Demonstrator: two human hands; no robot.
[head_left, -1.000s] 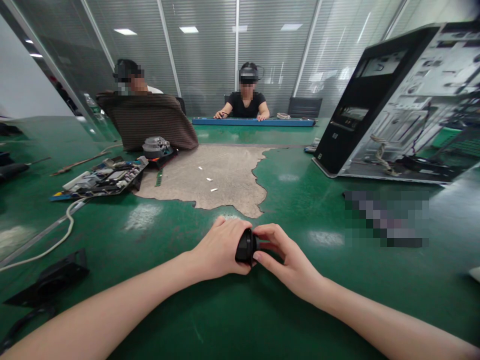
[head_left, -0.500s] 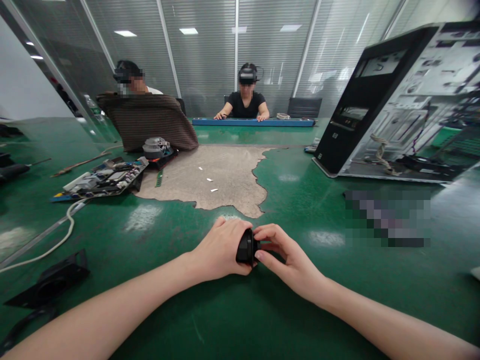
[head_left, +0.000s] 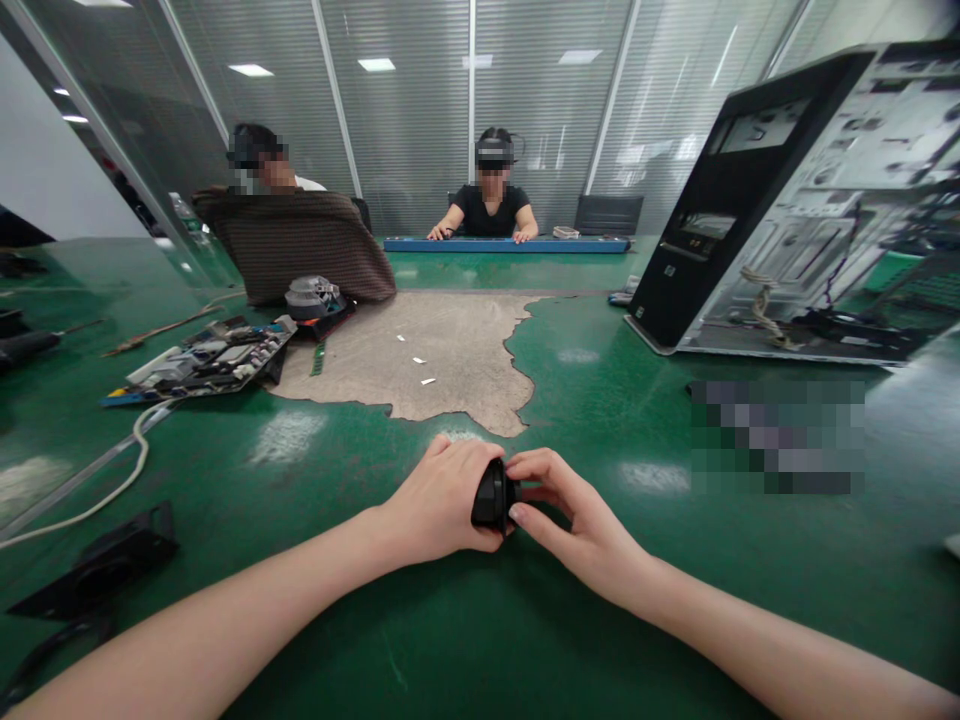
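A small black part is gripped by my left hand, whose fingers curl round its left side, low over the green table. From the right, the thumb and fingertips of my right hand pinch a narrower black piece on that part's right face. What lies under my left palm is hidden. Beyond both hands, a ragged-edged beige patch on the table bears a few small white scraps.
At the right stands an open computer case. A circuit board, a fan-like part, a pale cable and a black bracket lie left. Two people sit across the table, one behind a brown cloth.
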